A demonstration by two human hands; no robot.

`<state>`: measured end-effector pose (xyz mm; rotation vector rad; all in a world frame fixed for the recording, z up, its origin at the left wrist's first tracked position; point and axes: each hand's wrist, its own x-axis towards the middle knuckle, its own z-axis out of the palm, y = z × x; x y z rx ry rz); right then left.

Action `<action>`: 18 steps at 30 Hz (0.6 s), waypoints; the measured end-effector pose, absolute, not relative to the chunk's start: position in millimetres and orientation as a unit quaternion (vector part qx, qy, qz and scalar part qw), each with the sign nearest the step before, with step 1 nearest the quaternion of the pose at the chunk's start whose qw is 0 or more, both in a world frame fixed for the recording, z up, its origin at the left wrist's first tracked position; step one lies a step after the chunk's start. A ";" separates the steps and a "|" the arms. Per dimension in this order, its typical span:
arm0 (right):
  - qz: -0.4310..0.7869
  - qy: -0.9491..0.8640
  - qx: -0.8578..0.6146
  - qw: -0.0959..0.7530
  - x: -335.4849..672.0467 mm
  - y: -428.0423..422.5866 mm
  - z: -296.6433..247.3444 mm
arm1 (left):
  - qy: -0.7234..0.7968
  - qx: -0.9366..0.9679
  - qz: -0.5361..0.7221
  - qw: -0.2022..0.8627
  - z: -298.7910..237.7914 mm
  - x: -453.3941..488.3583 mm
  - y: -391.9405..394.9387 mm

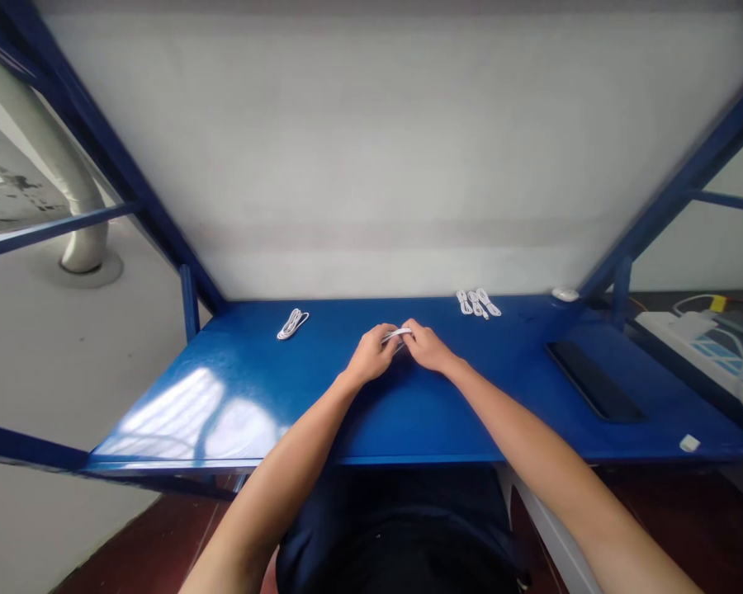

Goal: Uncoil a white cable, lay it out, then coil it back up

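A white cable (398, 333) is stretched between my two hands, just above the middle of the blue table. My left hand (373, 353) has its fingers closed around the left end of the folded cable. On the other side, my right hand (428, 346) pinches the cable's right end. The fingers hide part of it. Off to the left lies a coiled white cable (293, 324). Several bundled white cables (478, 304) sit side by side near the back edge, to the right of my hands.
The blue table (322, 388) has a metal frame (656, 165) around it. On its right side are a dark phone-like slab (594, 381), a small white block (689, 443) and a white oval object (565, 294). A white power strip (706, 346) with plugged cords stands beyond the right edge.
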<state>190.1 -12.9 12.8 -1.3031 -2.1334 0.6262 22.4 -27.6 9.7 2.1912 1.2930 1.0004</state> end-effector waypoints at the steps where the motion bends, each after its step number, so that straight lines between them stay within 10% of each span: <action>1: 0.250 -0.781 -0.487 0.300 187.0 -13.5 12.5 | 0.466 0.775 0.376 0.204 11.0 22.8 -28.5; 18: 0.565 -0.546 -0.510 0.351 175.8 -17.7 17.5 | 0.433 0.868 0.241 -0.021 24.2 20.2 -36.9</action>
